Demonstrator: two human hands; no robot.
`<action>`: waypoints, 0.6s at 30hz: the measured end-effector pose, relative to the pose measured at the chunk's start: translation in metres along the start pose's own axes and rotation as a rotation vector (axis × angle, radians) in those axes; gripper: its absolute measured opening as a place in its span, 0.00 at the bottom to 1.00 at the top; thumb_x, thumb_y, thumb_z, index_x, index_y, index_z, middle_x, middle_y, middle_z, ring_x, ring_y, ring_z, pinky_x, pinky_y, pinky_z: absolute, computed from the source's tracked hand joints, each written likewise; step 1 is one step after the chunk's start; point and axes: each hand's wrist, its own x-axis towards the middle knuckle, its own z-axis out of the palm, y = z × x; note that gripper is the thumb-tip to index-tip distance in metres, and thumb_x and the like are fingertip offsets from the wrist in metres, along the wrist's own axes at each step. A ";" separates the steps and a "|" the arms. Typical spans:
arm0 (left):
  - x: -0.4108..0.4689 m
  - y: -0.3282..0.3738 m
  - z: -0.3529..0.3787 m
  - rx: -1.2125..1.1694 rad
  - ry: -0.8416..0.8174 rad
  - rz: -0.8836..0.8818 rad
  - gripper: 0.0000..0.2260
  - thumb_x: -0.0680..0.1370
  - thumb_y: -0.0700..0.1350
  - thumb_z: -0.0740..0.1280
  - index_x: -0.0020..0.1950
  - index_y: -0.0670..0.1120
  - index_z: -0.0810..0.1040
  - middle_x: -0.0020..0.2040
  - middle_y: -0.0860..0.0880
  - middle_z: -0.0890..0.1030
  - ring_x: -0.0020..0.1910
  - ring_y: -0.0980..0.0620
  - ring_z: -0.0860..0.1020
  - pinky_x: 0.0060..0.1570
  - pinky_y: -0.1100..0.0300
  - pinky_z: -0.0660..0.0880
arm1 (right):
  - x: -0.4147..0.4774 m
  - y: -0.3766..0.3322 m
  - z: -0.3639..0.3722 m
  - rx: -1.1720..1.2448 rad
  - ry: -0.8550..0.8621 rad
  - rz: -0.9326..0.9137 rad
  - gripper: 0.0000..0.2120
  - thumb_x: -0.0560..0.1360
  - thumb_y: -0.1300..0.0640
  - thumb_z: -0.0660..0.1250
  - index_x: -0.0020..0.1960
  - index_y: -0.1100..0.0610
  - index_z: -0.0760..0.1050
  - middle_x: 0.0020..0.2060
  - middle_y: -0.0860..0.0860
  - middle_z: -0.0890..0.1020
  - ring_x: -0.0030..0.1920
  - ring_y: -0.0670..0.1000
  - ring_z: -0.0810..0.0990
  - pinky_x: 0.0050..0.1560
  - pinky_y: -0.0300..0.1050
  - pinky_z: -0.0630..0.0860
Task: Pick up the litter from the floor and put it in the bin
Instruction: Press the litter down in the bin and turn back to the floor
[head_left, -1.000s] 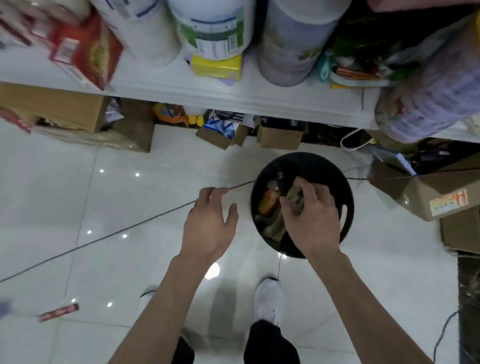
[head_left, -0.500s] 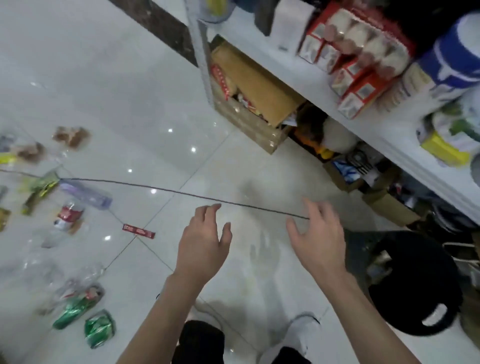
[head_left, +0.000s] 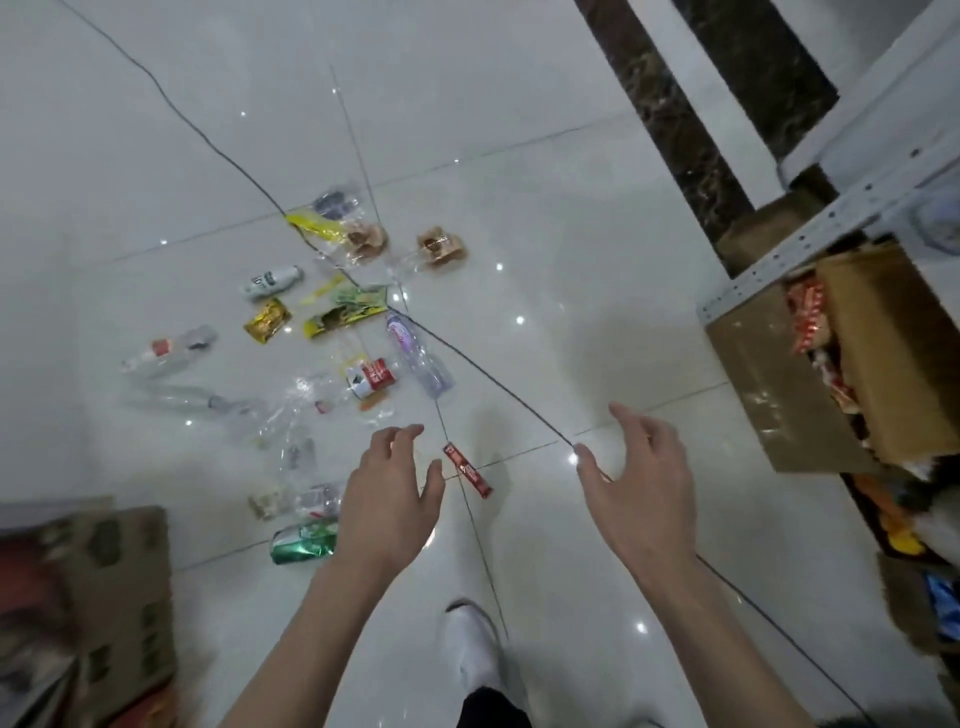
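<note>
Litter (head_left: 332, 322), bottles, wrappers, a crushed green can (head_left: 301, 541), lies scattered flat on the floor (head_left: 545, 218).

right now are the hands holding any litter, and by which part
Nothing is held. The left hand and right hand are both open and empty above the floor; the red wrapper lies on the tiles between them, untouched.

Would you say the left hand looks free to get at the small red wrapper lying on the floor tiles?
Probably yes: the left hand is open and empty, hanging just beside the red wrapper, which lies alone on bare floor with nothing over it.
</note>
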 end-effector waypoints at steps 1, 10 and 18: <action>0.008 -0.013 -0.004 -0.003 0.012 -0.028 0.21 0.79 0.51 0.63 0.71 0.47 0.68 0.67 0.44 0.70 0.57 0.43 0.76 0.55 0.48 0.75 | 0.005 -0.012 0.012 0.003 -0.017 -0.025 0.26 0.75 0.46 0.69 0.71 0.50 0.70 0.61 0.53 0.73 0.60 0.54 0.72 0.61 0.52 0.70; 0.090 -0.098 0.011 0.032 0.056 -0.212 0.22 0.79 0.51 0.62 0.71 0.46 0.67 0.68 0.43 0.69 0.59 0.40 0.75 0.56 0.48 0.74 | 0.074 -0.050 0.113 -0.052 -0.205 -0.153 0.28 0.76 0.44 0.67 0.74 0.48 0.66 0.64 0.51 0.70 0.63 0.52 0.70 0.64 0.51 0.68; 0.198 -0.190 0.095 0.131 0.109 -0.242 0.26 0.77 0.50 0.67 0.72 0.44 0.66 0.67 0.40 0.70 0.61 0.38 0.73 0.56 0.45 0.73 | 0.174 -0.050 0.255 -0.138 -0.281 -0.362 0.29 0.76 0.43 0.66 0.74 0.49 0.65 0.65 0.52 0.70 0.63 0.53 0.71 0.63 0.51 0.68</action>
